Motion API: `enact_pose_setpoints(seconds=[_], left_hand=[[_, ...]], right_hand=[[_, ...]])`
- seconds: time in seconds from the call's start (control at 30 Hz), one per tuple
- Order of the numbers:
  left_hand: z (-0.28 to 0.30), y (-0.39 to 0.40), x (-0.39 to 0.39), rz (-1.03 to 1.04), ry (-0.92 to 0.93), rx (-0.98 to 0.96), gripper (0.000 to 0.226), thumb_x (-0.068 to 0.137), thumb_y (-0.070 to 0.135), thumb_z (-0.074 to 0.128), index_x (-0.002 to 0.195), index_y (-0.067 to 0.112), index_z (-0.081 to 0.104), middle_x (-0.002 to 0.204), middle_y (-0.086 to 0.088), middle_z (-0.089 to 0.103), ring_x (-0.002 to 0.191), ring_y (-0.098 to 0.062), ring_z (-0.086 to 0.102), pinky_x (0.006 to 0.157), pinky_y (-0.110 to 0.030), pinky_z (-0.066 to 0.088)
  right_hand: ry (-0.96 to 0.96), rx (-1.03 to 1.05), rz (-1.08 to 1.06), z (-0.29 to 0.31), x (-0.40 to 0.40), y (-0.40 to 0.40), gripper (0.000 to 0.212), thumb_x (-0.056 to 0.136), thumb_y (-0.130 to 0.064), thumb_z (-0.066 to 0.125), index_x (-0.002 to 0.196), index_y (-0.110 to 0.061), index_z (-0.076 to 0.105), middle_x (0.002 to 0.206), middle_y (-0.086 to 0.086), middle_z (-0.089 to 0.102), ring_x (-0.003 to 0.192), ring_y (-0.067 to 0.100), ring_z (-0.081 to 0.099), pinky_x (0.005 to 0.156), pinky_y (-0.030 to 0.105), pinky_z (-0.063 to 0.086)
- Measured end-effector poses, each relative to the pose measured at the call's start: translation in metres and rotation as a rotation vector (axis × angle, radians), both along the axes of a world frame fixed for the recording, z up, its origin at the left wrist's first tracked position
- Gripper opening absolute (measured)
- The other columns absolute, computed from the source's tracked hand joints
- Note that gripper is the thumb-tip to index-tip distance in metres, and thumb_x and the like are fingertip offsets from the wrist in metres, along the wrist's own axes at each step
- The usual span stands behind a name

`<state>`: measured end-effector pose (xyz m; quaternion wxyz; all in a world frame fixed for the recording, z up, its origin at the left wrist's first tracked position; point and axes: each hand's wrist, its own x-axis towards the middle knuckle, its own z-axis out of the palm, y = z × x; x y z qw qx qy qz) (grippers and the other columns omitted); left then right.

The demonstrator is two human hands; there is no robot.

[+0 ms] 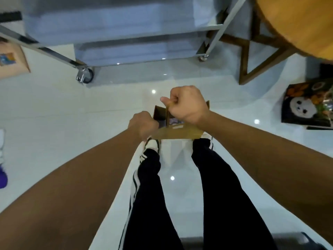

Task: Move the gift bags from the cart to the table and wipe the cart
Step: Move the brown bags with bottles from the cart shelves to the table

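A brown paper gift bag (177, 133) hangs open-topped above my shoes and the white floor. My right hand (187, 105) is curled into a fist round its handle near the far rim. My left hand (143, 124) grips the bag's left edge. The steel cart (115, 42) stands just ahead, its shelves blurred, one caster at its front left corner. The round wooden table (295, 24) is at the upper right.
A black gift bag with a panda picture (306, 103) lies on the floor at the right. Another brown bag (12, 60) shows at the left edge. The table's wooden legs (252, 56) stand beside the cart's right leg. White and purple things sit at the far left.
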<state>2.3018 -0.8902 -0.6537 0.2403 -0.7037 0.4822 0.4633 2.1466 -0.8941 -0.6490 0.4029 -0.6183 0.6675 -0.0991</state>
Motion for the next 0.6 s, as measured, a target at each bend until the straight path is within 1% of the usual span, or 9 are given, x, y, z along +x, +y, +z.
enact_pose_setpoints(seconds=[0.07, 0.17, 0.23, 0.3, 0.37, 0.43, 0.5, 0.57, 0.6], left_hand=[[0.048, 0.006, -0.004, -0.116, 0.015, 0.004, 0.018, 0.087, 0.024, 0.062, 0.081, 0.007, 0.06, 0.082, -0.013, 0.067, 0.076, -0.032, 0.071, 0.072, -0.041, 0.063], [0.112, 0.003, -0.012, -0.32, 0.036, -0.091, 0.019, 0.087, 0.027, 0.061, 0.073, 0.016, 0.054, 0.094, -0.012, 0.07, 0.087, -0.034, 0.07, 0.079, -0.038, 0.061], [0.151, -0.009, -0.023, -0.407, 0.065, -0.189, 0.021, 0.089, 0.028, 0.061, 0.075, 0.013, 0.056, 0.085, -0.012, 0.068, 0.087, -0.034, 0.071, 0.077, -0.038, 0.061], [0.186, -0.022, -0.038, -0.532, 0.09, -0.276, 0.021, 0.089, 0.018, 0.06, 0.07, 0.012, 0.054, 0.069, -0.007, 0.059, 0.077, -0.031, 0.069, 0.067, -0.037, 0.06], [0.22, -0.028, -0.059, -0.673, 0.12, -0.339, 0.02, 0.089, 0.012, 0.058, 0.069, 0.01, 0.052, 0.071, -0.01, 0.062, 0.071, -0.029, 0.065, 0.059, -0.034, 0.054], [0.255, -0.027, -0.087, -0.755, 0.191, -0.396, 0.011, 0.09, 0.016, 0.06, 0.083, 0.008, 0.058, 0.089, -0.016, 0.07, 0.078, -0.03, 0.067, 0.063, -0.036, 0.056], [0.283, -0.021, -0.121, -0.79, 0.294, -0.41, 0.022, 0.091, 0.026, 0.063, 0.09, 0.005, 0.065, 0.091, -0.019, 0.071, 0.078, -0.032, 0.071, 0.067, -0.041, 0.062], [0.31, -0.015, -0.155, -0.824, 0.356, -0.393, 0.026, 0.09, 0.028, 0.065, 0.083, 0.003, 0.066, 0.083, -0.018, 0.071, 0.073, -0.031, 0.072, 0.068, -0.042, 0.063], [0.329, -0.005, -0.179, -0.858, 0.39, -0.391, 0.023, 0.09, 0.024, 0.066, 0.081, 0.003, 0.064, 0.081, -0.019, 0.071, 0.071, -0.031, 0.073, 0.067, -0.042, 0.064]], right_hand=[[0.036, 0.018, -0.022, 0.055, -0.001, 0.015, 0.049, 0.096, -0.042, 0.061, 0.056, -0.022, 0.04, 0.055, -0.007, 0.045, 0.062, 0.021, 0.049, 0.064, 0.032, 0.038], [0.087, 0.058, -0.092, 0.131, -0.011, 0.033, 0.048, 0.092, -0.047, 0.066, 0.059, -0.022, 0.041, 0.06, -0.006, 0.047, 0.067, 0.021, 0.05, 0.062, 0.032, 0.032], [0.155, 0.089, -0.124, 0.182, -0.024, 0.04, 0.047, 0.089, -0.044, 0.071, 0.062, -0.022, 0.038, 0.066, -0.002, 0.048, 0.074, 0.024, 0.054, 0.062, 0.034, 0.036], [0.199, 0.092, -0.174, 0.229, -0.042, 0.049, 0.043, 0.085, -0.027, 0.074, 0.065, -0.022, 0.036, 0.069, 0.0, 0.048, 0.077, 0.025, 0.057, 0.058, 0.033, 0.037], [0.232, 0.024, -0.244, 0.274, -0.063, 0.066, 0.042, 0.077, -0.008, 0.071, 0.066, -0.023, 0.034, 0.066, -0.002, 0.042, 0.068, 0.022, 0.049, 0.05, 0.031, 0.028], [0.3, -0.077, -0.352, 0.312, -0.085, 0.088, 0.04, 0.075, 0.001, 0.064, 0.065, -0.023, 0.033, 0.066, -0.002, 0.041, 0.067, 0.023, 0.043, 0.049, 0.03, 0.023], [0.332, -0.207, -0.518, 0.343, -0.104, 0.113, 0.038, 0.076, 0.006, 0.057, 0.067, -0.023, 0.035, 0.067, 0.001, 0.045, 0.067, 0.024, 0.045, 0.051, 0.031, 0.026], [0.303, -0.371, -0.751, 0.368, -0.119, 0.133, 0.034, 0.079, 0.006, 0.059, 0.073, -0.023, 0.042, 0.068, 0.001, 0.05, 0.066, 0.023, 0.05, 0.053, 0.032, 0.035], [0.241, -0.467, -0.931, 0.385, -0.127, 0.149, 0.032, 0.082, 0.002, 0.064, 0.079, -0.025, 0.047, 0.069, 0.0, 0.053, 0.066, 0.022, 0.053, 0.053, 0.033, 0.042]])
